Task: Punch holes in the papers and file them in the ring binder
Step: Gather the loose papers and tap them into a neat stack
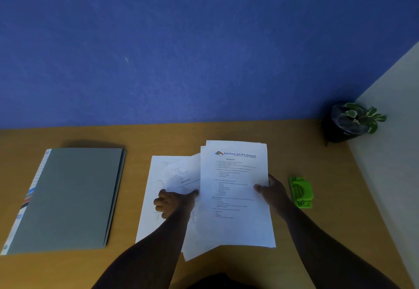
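Right hand (273, 192) pinches the white printed paper sheets (235, 198) at their right edge; left hand (174, 201) grips a curled sheet's edge — pages fanned, unaligned.

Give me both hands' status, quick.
Left hand: pinching a curled sheet from the papers.
Right hand: gripping the printed sheets by their right edge.

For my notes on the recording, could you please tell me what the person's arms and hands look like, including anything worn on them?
Both forearms are bare up to the frame's bottom edge: no sleeves show. The left hand and the right hand wear no gloves, and no watch, bracelet or ring is visible, though the dim light hides fine detail.
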